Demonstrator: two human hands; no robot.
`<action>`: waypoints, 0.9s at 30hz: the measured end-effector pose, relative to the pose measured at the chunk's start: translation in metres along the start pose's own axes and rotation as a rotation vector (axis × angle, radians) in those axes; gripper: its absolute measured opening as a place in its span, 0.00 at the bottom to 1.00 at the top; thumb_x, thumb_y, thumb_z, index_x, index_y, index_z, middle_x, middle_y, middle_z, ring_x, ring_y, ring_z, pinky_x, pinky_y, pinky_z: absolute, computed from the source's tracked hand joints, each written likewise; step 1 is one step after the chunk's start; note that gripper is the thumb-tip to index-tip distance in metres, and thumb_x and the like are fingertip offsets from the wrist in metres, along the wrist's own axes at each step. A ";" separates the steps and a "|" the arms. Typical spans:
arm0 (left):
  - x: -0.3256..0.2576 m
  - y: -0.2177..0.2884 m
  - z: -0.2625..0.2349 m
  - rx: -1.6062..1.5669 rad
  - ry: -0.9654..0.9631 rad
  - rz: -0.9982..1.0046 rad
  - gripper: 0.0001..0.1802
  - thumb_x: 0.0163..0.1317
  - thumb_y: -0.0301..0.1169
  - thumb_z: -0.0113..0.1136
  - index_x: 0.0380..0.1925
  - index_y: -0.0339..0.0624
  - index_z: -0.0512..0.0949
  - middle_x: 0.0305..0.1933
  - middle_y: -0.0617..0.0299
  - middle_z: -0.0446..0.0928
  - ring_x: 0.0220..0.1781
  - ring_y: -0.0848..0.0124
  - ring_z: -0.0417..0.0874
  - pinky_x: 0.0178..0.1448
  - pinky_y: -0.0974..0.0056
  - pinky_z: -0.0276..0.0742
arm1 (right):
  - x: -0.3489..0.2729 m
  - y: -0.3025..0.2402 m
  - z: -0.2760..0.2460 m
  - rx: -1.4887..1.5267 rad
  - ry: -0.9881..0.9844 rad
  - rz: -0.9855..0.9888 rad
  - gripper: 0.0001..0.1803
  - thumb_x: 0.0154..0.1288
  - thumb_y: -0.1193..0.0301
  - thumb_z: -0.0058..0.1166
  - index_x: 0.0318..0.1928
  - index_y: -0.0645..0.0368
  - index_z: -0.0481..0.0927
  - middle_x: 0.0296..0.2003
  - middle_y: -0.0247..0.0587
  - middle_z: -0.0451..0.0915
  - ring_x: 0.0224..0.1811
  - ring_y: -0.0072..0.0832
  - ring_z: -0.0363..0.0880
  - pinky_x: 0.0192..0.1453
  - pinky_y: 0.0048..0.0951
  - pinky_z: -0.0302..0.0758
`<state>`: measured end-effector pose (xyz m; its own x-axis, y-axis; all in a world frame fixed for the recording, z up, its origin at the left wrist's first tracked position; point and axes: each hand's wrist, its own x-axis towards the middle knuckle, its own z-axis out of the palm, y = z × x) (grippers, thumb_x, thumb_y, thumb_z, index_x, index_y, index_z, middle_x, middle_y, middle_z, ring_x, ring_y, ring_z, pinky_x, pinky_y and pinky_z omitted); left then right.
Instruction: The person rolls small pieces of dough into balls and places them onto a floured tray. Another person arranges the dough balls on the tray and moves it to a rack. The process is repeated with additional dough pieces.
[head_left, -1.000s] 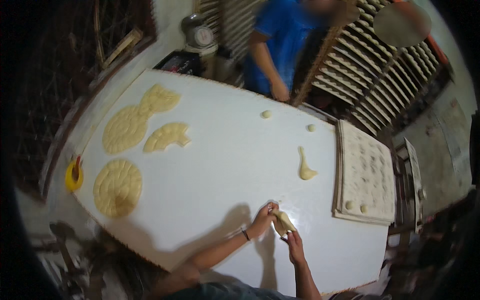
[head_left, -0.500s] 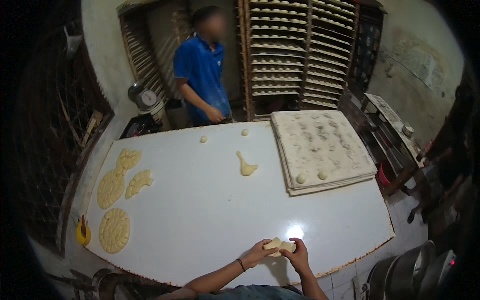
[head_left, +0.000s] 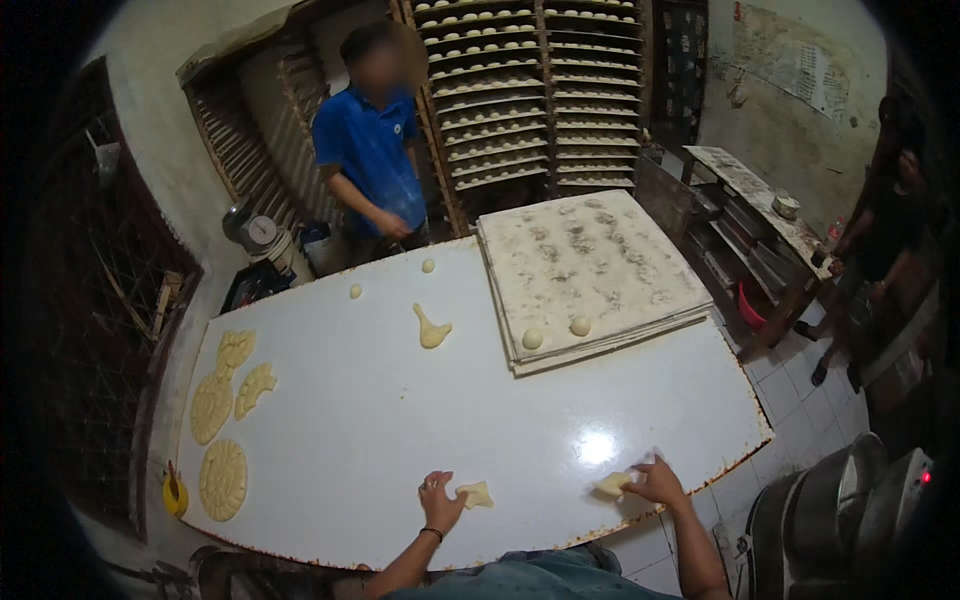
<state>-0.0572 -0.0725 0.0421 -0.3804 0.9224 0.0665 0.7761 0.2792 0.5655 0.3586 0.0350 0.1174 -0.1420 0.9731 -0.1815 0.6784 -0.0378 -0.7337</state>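
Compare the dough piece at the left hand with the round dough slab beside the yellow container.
The round dough slab is larger than the dough piece. The slab is round and grooved; the piece is irregular. The left hand touches the piece; no hand touches the slab. Both are pale yellow dough.

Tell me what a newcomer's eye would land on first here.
Probably the tall rack at the back, its shelves lined with rows of pale dough pieces. Next, the big white table, with flat, scored dough slabs along its left side and a stack of floured boards toward its far right. Near the front edge, the left hand and right hand are apart, each at a small dough piece.
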 end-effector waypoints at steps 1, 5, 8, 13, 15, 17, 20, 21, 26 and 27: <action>0.004 -0.011 0.011 -0.077 0.117 -0.014 0.19 0.51 0.31 0.68 0.44 0.37 0.80 0.52 0.51 0.76 0.58 0.54 0.72 0.64 0.51 0.64 | 0.003 0.012 0.023 -0.683 0.438 -0.232 0.15 0.60 0.70 0.58 0.45 0.66 0.78 0.52 0.55 0.76 0.56 0.48 0.73 0.55 0.49 0.74; -0.015 0.038 0.050 0.061 0.001 0.303 0.15 0.53 0.37 0.67 0.40 0.47 0.81 0.48 0.58 0.77 0.57 0.55 0.72 0.64 0.51 0.64 | 0.014 0.033 0.110 0.084 0.387 -0.214 0.13 0.56 0.69 0.57 0.42 0.57 0.80 0.46 0.54 0.77 0.57 0.47 0.70 0.62 0.46 0.65; -0.003 -0.015 0.026 0.160 -0.242 0.462 0.12 0.53 0.40 0.67 0.34 0.48 0.79 0.41 0.59 0.77 0.53 0.59 0.74 0.58 0.53 0.69 | -0.015 0.048 0.092 -0.317 0.026 -0.630 0.09 0.49 0.73 0.59 0.34 0.54 0.81 0.41 0.48 0.79 0.52 0.43 0.74 0.57 0.43 0.69; 0.073 0.008 0.050 -0.011 0.292 0.253 0.12 0.55 0.35 0.66 0.29 0.38 0.78 0.35 0.54 0.80 0.46 0.56 0.77 0.53 0.54 0.71 | 0.059 0.024 0.076 -0.290 0.528 -0.465 0.05 0.50 0.74 0.60 0.27 0.60 0.78 0.32 0.48 0.78 0.40 0.45 0.74 0.47 0.45 0.71; 0.049 0.036 0.075 -0.144 0.101 0.049 0.09 0.55 0.34 0.66 0.30 0.41 0.79 0.36 0.57 0.81 0.47 0.57 0.77 0.58 0.55 0.68 | 0.053 0.003 0.113 -0.141 0.472 -0.235 0.03 0.51 0.76 0.58 0.28 0.61 0.78 0.32 0.49 0.77 0.39 0.47 0.73 0.46 0.46 0.70; 0.001 0.032 0.063 -0.023 0.086 0.411 0.06 0.56 0.33 0.65 0.29 0.45 0.79 0.33 0.60 0.80 0.44 0.61 0.78 0.58 0.56 0.68 | 0.016 0.011 0.124 -0.199 0.377 -0.425 0.03 0.51 0.75 0.58 0.27 0.61 0.78 0.31 0.49 0.77 0.39 0.47 0.75 0.46 0.46 0.71; -0.002 -0.025 0.018 0.090 -0.093 0.449 0.04 0.57 0.32 0.62 0.27 0.47 0.78 0.28 0.63 0.77 0.41 0.63 0.79 0.55 0.57 0.67 | -0.011 0.058 0.077 -0.330 0.143 -0.719 0.04 0.51 0.75 0.58 0.30 0.59 0.77 0.33 0.49 0.77 0.39 0.47 0.75 0.43 0.48 0.71; 0.014 -0.042 0.018 -0.028 -0.021 0.117 0.06 0.57 0.33 0.62 0.26 0.44 0.78 0.30 0.60 0.79 0.40 0.61 0.78 0.54 0.55 0.66 | 0.005 0.082 0.065 -0.350 -0.060 -0.479 0.05 0.53 0.75 0.57 0.32 0.59 0.77 0.35 0.48 0.77 0.39 0.47 0.74 0.43 0.47 0.70; 0.064 0.021 0.066 -0.043 0.241 0.106 0.07 0.58 0.31 0.61 0.25 0.40 0.78 0.33 0.53 0.79 0.44 0.55 0.77 0.51 0.53 0.71 | 0.065 0.018 0.104 -0.161 0.570 -0.183 0.05 0.58 0.74 0.50 0.28 0.63 0.73 0.29 0.53 0.73 0.37 0.48 0.71 0.44 0.47 0.66; 0.044 0.024 0.063 -0.002 0.166 0.173 0.07 0.58 0.31 0.61 0.26 0.40 0.78 0.32 0.53 0.79 0.44 0.55 0.77 0.52 0.53 0.71 | 0.049 0.008 0.112 -0.117 0.484 -0.175 0.04 0.58 0.75 0.50 0.29 0.63 0.73 0.29 0.52 0.72 0.37 0.48 0.70 0.45 0.47 0.66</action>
<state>-0.0230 -0.0087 0.0065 -0.3193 0.9001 0.2963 0.8360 0.1204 0.5353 0.2765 0.0565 0.0289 0.0698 0.9573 0.2807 0.7543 0.1335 -0.6428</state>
